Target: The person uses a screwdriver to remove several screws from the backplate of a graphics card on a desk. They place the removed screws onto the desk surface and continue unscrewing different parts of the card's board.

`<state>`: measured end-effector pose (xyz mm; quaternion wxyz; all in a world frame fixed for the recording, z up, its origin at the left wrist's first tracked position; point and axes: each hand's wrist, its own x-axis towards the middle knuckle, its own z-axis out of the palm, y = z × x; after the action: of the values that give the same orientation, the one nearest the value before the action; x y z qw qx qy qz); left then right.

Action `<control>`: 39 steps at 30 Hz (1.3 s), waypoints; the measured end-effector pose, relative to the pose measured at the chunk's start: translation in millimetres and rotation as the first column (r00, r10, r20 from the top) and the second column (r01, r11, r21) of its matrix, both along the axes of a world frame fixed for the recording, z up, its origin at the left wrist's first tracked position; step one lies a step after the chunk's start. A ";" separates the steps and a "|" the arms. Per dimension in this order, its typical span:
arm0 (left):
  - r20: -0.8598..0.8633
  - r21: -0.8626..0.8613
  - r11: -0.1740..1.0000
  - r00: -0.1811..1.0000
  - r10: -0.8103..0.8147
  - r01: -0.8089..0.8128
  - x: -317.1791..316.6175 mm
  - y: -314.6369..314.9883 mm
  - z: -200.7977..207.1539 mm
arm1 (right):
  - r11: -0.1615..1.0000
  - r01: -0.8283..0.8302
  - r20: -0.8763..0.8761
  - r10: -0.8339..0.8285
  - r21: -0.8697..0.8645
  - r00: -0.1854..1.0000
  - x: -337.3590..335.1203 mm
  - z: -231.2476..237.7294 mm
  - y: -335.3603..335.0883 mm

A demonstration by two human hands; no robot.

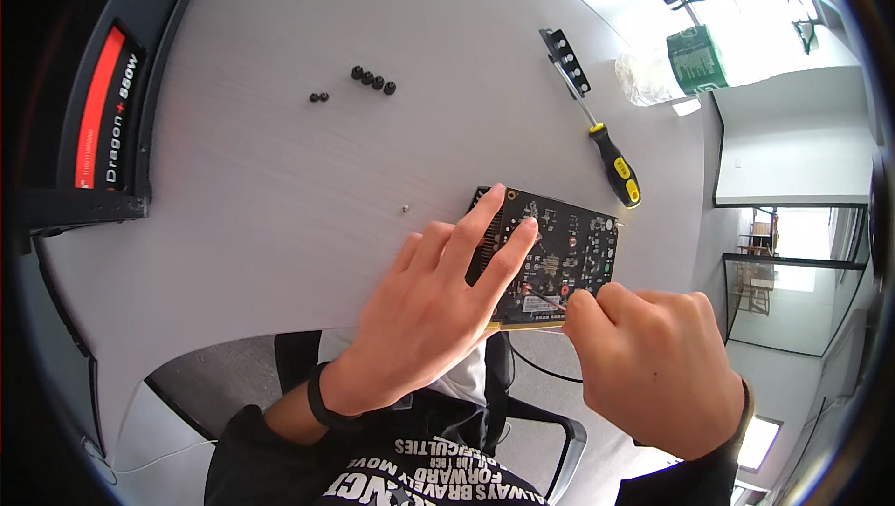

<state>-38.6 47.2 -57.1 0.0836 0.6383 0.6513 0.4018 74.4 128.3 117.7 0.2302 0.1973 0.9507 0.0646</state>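
at flat blk pcb (587, 243) — l. hand (424, 287) splayed atop, r. hand (648, 357) clenching slim shaft (548, 301)

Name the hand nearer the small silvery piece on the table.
Left. In the picture, the left hand is just below the silvery piece, apart; the right hand is farther, to the lower right.

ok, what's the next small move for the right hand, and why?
Probably a small twist of the tool with the right hand: its thin shaft angles to the board, tip at or near a reddish ring, and the left hand rests on the board. Whether the tip is seated is too small to tell.
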 end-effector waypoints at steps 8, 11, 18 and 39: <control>-0.021 0.000 1.000 1.000 0.009 -0.009 1.1 -2.1 -7.5 | 0.986 0.166 -0.395 -0.145 0.018 0.907 46.8 -15.2 -4.7; -0.005 -0.025 0.999 0.999 -0.042 0.042 -2.4 -7.0 0.5 | 0.975 0.212 -0.506 -0.217 -0.069 0.835 70.5 -21.6 -2.9; 0.173 -0.011 0.989 0.975 -0.142 0.146 -19.2 -20.0 15.2 | 0.881 0.376 -0.722 -0.457 -0.286 0.520 114.9 -51.9 11.3; -0.021 -0.131 0.894 0.903 0.429 -0.428 -32.0 -22.8 22.1 | 0.728 0.362 -0.745 -0.656 -0.582 0.121 166.3 -147.5 29.5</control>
<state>-70.6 24.5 -35.0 0.0382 0.4706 0.8006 0.3689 240.6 157.8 -29.8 -0.3206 0.4803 0.7715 -0.2670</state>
